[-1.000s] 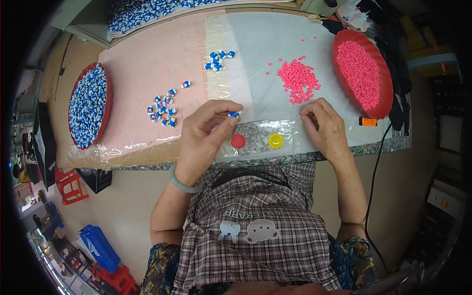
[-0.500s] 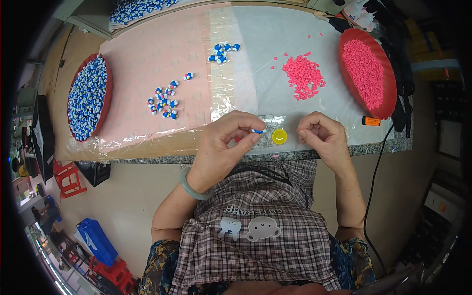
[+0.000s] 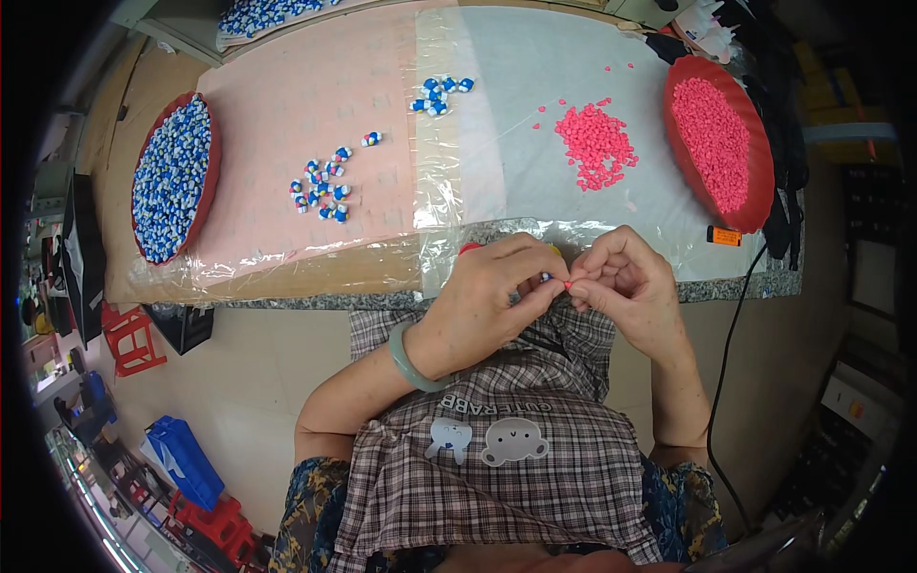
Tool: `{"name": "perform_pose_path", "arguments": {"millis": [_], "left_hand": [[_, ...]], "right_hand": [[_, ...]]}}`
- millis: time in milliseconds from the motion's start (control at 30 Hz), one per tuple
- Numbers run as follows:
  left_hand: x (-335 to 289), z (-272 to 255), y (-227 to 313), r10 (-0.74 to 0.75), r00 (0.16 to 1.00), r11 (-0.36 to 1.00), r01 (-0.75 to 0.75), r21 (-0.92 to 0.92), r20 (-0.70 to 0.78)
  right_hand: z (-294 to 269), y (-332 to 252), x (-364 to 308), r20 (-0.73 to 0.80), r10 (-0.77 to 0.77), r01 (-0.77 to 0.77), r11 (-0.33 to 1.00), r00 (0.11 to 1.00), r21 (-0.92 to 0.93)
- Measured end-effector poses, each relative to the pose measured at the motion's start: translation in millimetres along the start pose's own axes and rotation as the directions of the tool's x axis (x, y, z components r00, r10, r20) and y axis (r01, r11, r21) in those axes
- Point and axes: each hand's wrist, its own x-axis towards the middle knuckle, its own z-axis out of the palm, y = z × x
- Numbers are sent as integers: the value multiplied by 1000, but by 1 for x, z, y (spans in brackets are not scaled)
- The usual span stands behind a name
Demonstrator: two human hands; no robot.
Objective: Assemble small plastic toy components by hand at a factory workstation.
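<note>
My left hand [image 3: 482, 301], with a pale green bangle [image 3: 403, 359] on its wrist, pinches a small blue-and-white piece [image 3: 545, 276] over the table's front edge. Against it, my right hand [image 3: 632, 296] has thumb and forefinger closed on a tiny pink piece [image 3: 568, 286]. The fingertips of both hands almost meet, and they cover most of the two pieces. Behind the left fingers only a sliver of a round yellow thing [image 3: 556, 250] shows. A bit of something red [image 3: 469, 247] peeks out beside the left knuckles.
A red dish [image 3: 212, 191] of blue-and-white pieces stands left, another red dish [image 3: 759, 181] of pink pieces right. Loose pink pieces [image 3: 594, 143] form a heap. Blue pieces lie in two groups, one left [image 3: 325, 186], one at the middle [image 3: 437, 95]. An orange-and-black box [image 3: 724, 236] sits near the right dish.
My left hand has moved right with the blue-and-white piece, partly covering the yellow thing. My right hand has moved slightly down toward it, and a pink piece now shows at its fingertips.
</note>
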Motion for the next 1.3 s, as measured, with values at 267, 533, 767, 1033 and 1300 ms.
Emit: {"name": "perform_pose_path", "arguments": {"millis": [267, 533, 767, 1033, 1300], "left_hand": [[0, -2, 0, -204, 977, 931, 214, -295, 66], [-2, -6, -7, -299, 925, 736, 379, -562, 233], [-1, -7, -7, -309, 910, 689, 414, -595, 276], [0, -11, -3, -336, 908, 729, 420, -541, 252], [-4, -38, -5, -363, 932, 784, 310, -538, 8]], "right_hand": [[15, -1, 0, -16, -353, 305, 830, 936, -468], [19, 5, 3, 91, -670, 537, 497, 736, -682], [19, 9, 8, 137, -773, 592, 346, 619, -728], [14, 1, 8, 185, -722, 583, 350, 666, -733], [-3, 16, 10, 95, -458, 372, 567, 884, -735]]}}
